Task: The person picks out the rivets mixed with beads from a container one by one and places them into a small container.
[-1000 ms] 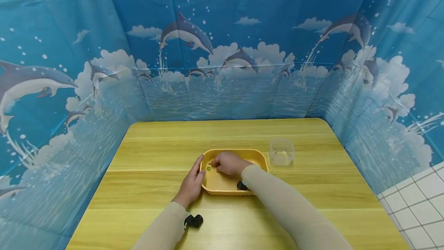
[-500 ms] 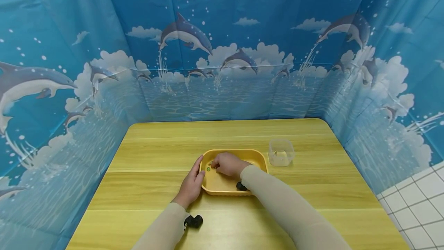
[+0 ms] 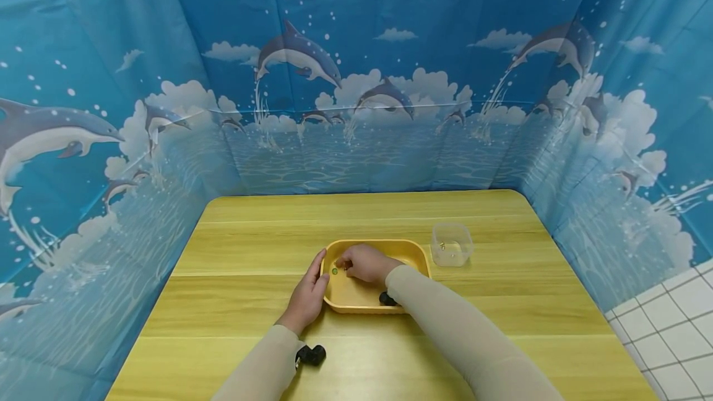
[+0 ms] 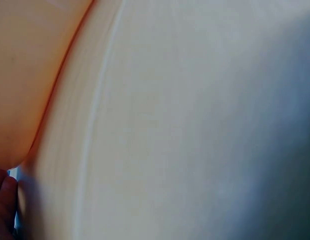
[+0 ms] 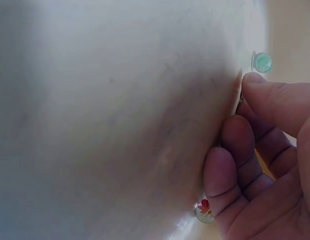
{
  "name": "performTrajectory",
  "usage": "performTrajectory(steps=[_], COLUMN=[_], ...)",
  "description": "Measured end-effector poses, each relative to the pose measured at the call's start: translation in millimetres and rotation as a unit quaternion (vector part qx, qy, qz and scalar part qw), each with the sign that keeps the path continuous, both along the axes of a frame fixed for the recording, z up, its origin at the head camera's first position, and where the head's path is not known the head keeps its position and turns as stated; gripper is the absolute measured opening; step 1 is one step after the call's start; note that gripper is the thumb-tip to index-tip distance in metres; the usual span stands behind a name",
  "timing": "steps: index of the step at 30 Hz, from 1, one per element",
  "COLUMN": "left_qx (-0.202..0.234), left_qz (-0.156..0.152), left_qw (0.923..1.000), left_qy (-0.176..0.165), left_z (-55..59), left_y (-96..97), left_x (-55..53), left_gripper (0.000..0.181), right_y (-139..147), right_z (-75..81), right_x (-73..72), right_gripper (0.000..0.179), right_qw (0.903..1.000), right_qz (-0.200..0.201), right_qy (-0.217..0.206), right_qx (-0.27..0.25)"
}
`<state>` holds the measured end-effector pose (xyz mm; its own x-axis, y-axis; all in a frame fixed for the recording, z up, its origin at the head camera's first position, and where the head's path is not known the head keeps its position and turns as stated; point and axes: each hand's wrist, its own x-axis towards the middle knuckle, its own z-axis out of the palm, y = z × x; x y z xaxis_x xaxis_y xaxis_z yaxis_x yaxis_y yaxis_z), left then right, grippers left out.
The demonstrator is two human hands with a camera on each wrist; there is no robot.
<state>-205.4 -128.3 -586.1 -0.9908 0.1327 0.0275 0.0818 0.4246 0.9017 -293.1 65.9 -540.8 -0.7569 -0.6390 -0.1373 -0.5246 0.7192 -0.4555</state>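
Observation:
A yellow tray [image 3: 356, 310] lies on the wooden table. At its left end my left hand [image 3: 305, 296] holds it, fingers along the outer wall and thumb at the rim. My right hand [image 3: 367, 263] reaches inside with curled fingers. In the right wrist view, its thumb and index finger pinch a small shiny thing [image 5: 241, 98], apparently a marble, mostly hidden. A green glass marble [image 5: 262, 62] lies beyond the thumb, by the tray wall; in the head view this green marble [image 3: 335, 271] is near the left end. A clear marble with red inside [image 5: 204, 212] shows beneath the other fingers.
To the tray's right stands a clear plastic box [image 3: 452, 245] with a few small pieces in it. Blue dolphin curtains [image 3: 379, 153] close off the back and sides of the table [image 3: 250, 237]. White tiles [image 3: 668, 327] show at the lower right.
My right fingertips have shifted slightly left and now cover the small golden-brown thing that showed beside them before. The left hand, tray and box have stayed put.

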Motion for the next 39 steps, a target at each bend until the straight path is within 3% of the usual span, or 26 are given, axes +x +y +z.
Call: performTrajectory(steps=[18,26,39], left_qx=[0.009,0.006,0.01], left_qz=[-0.002,-0.005,-0.008], left_qw=[0.9999,1.0,0.9999], left_qy=[0.008,0.004,0.005], left_z=[4.5,2.7,4.2], left_y=[0.4,0.0,0.2], left_x=[2.1,2.2,3.1], left_gripper=[0.058,0.058,0.058], right_y=[-1.0,-0.4,-5.2], right_z=[-0.4,-4.8,-2.5], right_x=[0.9,1.3,1.4], right_gripper=[0.021,0.033,0.027], right_qw=[0.9991,0.9994,0.9991], right_qz=[0.023,-0.023,0.0], right_qy=[0.032,-0.01,0.039], right_qx=[0.013,-0.025,0.017])
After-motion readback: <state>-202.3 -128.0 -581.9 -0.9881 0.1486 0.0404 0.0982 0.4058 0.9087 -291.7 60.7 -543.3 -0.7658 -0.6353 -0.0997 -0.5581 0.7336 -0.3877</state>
